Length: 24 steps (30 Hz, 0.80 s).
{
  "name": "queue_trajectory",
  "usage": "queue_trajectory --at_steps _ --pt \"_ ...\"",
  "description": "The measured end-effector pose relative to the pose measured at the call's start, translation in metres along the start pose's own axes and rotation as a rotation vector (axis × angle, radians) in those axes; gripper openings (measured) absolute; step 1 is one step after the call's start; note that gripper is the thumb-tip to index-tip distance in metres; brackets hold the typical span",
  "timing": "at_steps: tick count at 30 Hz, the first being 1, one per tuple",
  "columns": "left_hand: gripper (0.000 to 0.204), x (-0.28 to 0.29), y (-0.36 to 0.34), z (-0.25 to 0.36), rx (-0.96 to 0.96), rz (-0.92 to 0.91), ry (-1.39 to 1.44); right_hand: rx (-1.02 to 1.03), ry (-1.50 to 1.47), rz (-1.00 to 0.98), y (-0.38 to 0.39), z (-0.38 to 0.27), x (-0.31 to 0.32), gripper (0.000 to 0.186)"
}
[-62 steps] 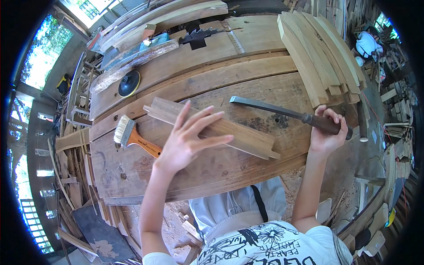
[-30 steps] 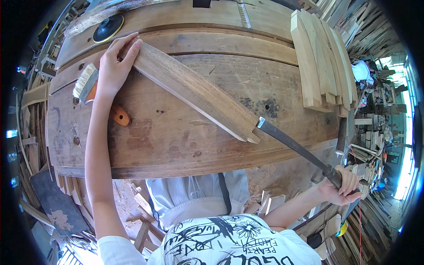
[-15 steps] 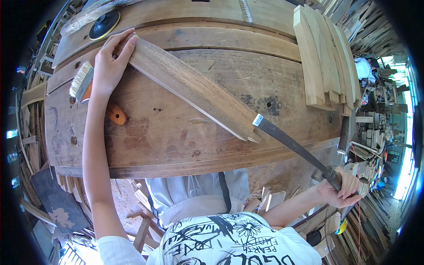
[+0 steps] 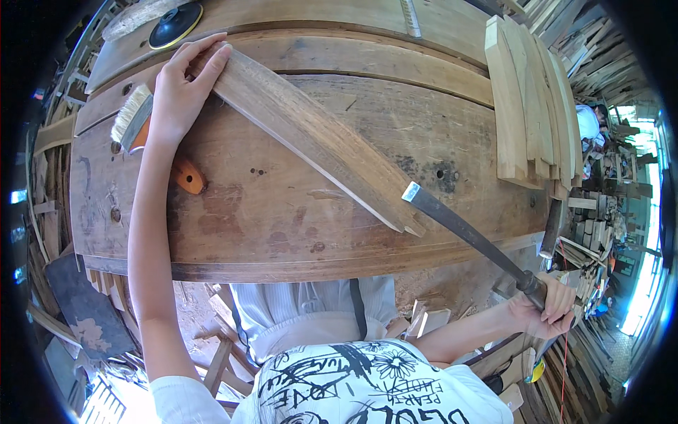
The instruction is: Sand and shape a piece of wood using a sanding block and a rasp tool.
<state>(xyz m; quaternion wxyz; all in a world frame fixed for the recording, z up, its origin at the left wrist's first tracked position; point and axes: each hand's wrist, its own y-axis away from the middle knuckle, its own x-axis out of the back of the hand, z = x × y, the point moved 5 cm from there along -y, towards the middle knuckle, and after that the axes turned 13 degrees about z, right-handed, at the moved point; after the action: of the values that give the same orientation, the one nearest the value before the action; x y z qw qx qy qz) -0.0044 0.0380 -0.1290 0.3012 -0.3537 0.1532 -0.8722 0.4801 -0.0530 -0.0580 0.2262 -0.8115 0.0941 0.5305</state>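
A long brown wooden board (image 4: pixel 314 134) lies slantwise across the workbench, its near right end notched or split into points. At its far left end my left hand (image 4: pixel 185 88) is closed, thumb on one side and fingers round the other. My right hand (image 4: pixel 545 308) wraps round the dark handle of a long chisel (image 4: pixel 474 237). The chisel's bright, square cutting end is at the board's near right end; whether it touches the wood I cannot tell. Under my left forearm, partly hidden, is a brush (image 4: pixel 189 177) with an orange handle and pale bristles.
The wooden workbench (image 4: pixel 254 212) has several dark holes. Pale boards (image 4: pixel 519 106) are stacked at its right end. A round black pad (image 4: pixel 176 25) sits at the far left, near a pale ruler-like strip (image 4: pixel 411 18). Timber piles stand around, and a person (image 4: pixel 590 124) is at the far right.
The view has shifted slightly. My left hand keeps its hold on the board's end. The chisel stays in my right hand, its tip still by the board's near end.
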Motion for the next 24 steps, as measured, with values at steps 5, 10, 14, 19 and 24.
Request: queue_trajectory --at_steps 5,10,14,19,24 --pt "0.033 0.001 0.0 0.002 0.017 0.006 -0.009 -0.025 0.01 0.021 0.001 0.013 -0.001 0.025" --pt "0.034 0.001 -0.001 0.002 -0.025 0.019 -0.011 0.0 0.022 0.008 0.003 0.022 -0.009 0.024" --pt "0.035 0.002 -0.002 -0.001 0.004 -0.002 0.005 0.03 0.043 0.027 0.007 0.038 -0.01 0.023" --pt "0.036 0.003 -0.001 0.003 -0.028 -0.015 0.041 0.041 0.077 -0.012 0.012 0.062 -0.028 0.022" --pt "0.035 0.001 0.003 0.008 -0.038 -0.06 0.068 -0.055 0.07 -0.06 0.013 0.083 -0.035 0.026"
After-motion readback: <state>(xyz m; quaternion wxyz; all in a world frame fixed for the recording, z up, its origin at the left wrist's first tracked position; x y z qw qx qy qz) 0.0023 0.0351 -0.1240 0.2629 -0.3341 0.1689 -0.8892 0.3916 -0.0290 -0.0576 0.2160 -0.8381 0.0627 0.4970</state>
